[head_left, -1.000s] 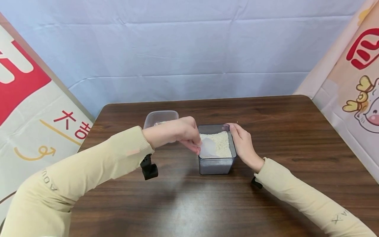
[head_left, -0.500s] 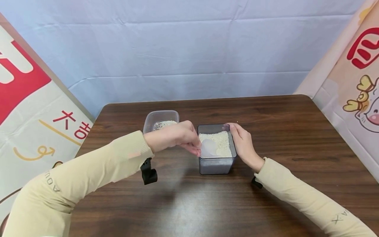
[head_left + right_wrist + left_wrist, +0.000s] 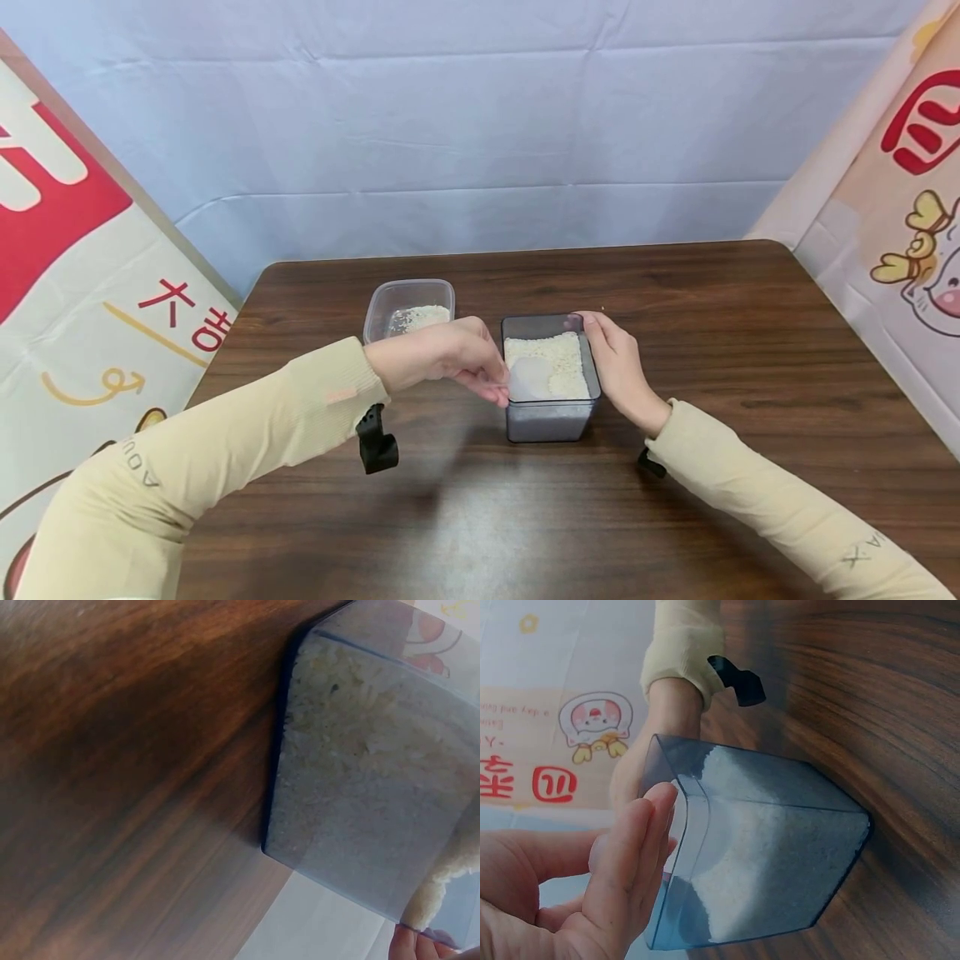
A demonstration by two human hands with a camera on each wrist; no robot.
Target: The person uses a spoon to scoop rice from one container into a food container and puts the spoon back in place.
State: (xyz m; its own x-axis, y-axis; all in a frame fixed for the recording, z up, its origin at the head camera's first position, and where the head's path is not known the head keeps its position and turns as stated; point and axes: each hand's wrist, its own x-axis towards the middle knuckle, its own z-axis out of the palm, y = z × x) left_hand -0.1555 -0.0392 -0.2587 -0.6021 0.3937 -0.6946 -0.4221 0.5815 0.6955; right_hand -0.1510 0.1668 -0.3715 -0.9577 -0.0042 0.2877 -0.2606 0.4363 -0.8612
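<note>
A translucent grey square container [image 3: 549, 422], mostly full of white rice [image 3: 564, 352], stands on the table. My left hand [image 3: 468, 357] pinches the handle of a pale translucent scoop [image 3: 529, 378] at the container's left side. The scoop's bowl lies at the rice surface, near the front left corner. In the left wrist view, the fingers [image 3: 622, 859] are just outside the rim and hide most of the handle. My right hand [image 3: 615, 362] grips the container's right wall, thumb at the rim; in the right wrist view only its fingertips [image 3: 420, 946] show.
A clear plastic tub [image 3: 380, 318] with a little rice stands on the dark wood table [image 3: 697, 325], behind my left forearm. Pale cloth [image 3: 465, 125] hangs behind the table. Printed banners [image 3: 911, 242] stand at both sides.
My left hand has shifted slightly towards the front with the scoop, and more of the clear tub's rice shows behind it. The right hand and the container stay put.
</note>
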